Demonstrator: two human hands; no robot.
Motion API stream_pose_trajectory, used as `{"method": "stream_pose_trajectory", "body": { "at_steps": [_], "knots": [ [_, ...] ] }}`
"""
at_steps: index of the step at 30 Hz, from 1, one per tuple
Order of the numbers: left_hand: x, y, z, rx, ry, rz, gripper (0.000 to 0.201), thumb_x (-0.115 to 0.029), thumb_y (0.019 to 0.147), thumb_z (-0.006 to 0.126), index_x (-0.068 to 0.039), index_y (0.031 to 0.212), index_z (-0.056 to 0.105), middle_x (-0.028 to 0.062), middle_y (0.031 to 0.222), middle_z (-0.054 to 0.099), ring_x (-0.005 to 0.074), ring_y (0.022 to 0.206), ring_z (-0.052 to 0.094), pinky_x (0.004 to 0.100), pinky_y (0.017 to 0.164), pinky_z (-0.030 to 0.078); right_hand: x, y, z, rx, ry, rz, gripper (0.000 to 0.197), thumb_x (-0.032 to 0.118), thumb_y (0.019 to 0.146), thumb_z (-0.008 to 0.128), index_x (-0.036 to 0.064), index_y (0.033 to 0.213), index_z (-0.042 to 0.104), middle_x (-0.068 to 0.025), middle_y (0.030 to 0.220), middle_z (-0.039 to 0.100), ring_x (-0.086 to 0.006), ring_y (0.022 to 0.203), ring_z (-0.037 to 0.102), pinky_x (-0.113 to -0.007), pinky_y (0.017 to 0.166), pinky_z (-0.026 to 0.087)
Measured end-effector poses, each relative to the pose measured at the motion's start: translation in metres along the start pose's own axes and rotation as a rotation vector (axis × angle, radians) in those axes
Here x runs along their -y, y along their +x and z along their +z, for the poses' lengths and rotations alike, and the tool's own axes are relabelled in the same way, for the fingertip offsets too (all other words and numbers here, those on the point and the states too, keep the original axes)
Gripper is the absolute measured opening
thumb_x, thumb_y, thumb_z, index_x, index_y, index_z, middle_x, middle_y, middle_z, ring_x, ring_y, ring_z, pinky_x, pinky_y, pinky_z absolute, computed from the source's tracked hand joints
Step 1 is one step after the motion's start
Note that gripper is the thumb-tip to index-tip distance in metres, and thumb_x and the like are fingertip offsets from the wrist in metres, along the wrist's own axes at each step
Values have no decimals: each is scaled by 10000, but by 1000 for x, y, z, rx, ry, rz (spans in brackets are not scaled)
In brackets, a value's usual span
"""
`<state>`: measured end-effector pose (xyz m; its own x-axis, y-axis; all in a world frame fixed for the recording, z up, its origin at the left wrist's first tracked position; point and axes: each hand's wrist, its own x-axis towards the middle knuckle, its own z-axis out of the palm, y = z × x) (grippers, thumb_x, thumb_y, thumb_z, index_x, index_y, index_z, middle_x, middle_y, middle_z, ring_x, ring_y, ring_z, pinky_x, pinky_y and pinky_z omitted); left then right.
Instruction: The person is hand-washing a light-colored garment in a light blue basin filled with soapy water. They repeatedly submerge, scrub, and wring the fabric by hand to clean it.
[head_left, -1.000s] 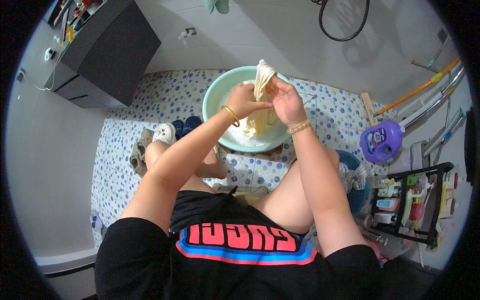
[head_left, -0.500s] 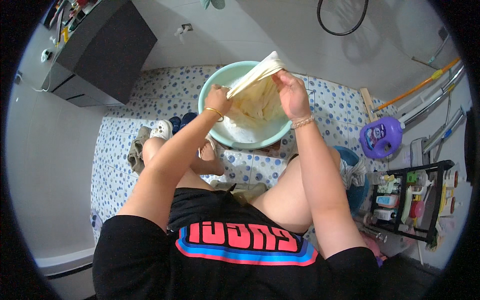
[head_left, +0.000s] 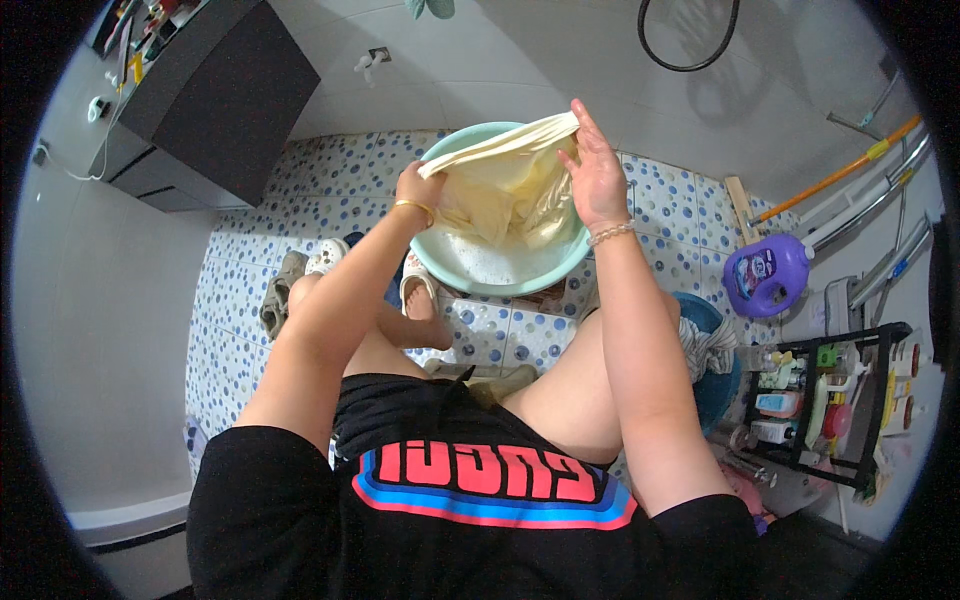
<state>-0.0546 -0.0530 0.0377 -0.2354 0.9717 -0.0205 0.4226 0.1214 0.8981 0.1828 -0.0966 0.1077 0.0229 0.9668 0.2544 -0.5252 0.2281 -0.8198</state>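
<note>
A pale yellow wet cloth (head_left: 490,195) stretches across a mint-green basin (head_left: 490,289), its lower folds down in foamy water (head_left: 500,262). My left hand (head_left: 418,188), with a gold bangle at the wrist, is closed on the left end of the cloth's gathered upper edge. At the other end, my right hand (head_left: 600,185) is raised with its fingers stretched up and thumb apart. The cloth's edge lies against those fingers; whether any finger hooks into it is hard to tell. A beaded bracelet circles that wrist.
A purple jug (head_left: 766,275) stands on the right, near mop handles (head_left: 835,170) and a black rack (head_left: 800,435) of bottles. A blue tub (head_left: 715,385) holds striped cloth. Shoes (head_left: 285,290) lie left; a dark cabinet (head_left: 215,110) is upper left.
My hands have moved farther apart, the left one leftward and the right one slightly up and right. The cloth's upper edge is pulled wider and lies more level; the right fingers have straightened.
</note>
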Motion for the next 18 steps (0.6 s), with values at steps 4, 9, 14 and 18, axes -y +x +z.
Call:
{"method": "stream_pose_trajectory", "body": {
  "at_steps": [4,9,14,18],
  "knots": [
    [-69,-9,-3,465,-291,-233,271,-121,768,560,64,964,524,149,857,579,214,790,583,310,671,499,-33,4,-18,-18,-744,192,731,294,750,600,41,1304,195,-221,1279,297,-282,1192,306,-382,957,280],
    [-137,-12,-9,969,-583,-191,236,-147,775,573,23,935,539,122,867,583,188,780,585,299,675,500,-41,-11,11,205,-723,63,595,240,717,630,15,1201,367,-202,1126,474,-282,1050,468,-340,874,376],
    [-141,-1,-6,950,-501,-14,226,-88,739,582,28,930,551,93,867,590,150,760,579,271,656,480,-23,-10,18,-51,-852,74,248,127,753,521,-18,953,546,-173,824,599,-259,766,587,-320,681,441],
    [-92,17,11,433,164,292,209,-33,676,553,26,875,577,87,730,598,138,614,545,266,554,450,-34,-3,4,-101,-792,-49,206,117,754,492,-33,888,535,-174,739,582,-265,675,571,-325,631,438]
  ]
}}
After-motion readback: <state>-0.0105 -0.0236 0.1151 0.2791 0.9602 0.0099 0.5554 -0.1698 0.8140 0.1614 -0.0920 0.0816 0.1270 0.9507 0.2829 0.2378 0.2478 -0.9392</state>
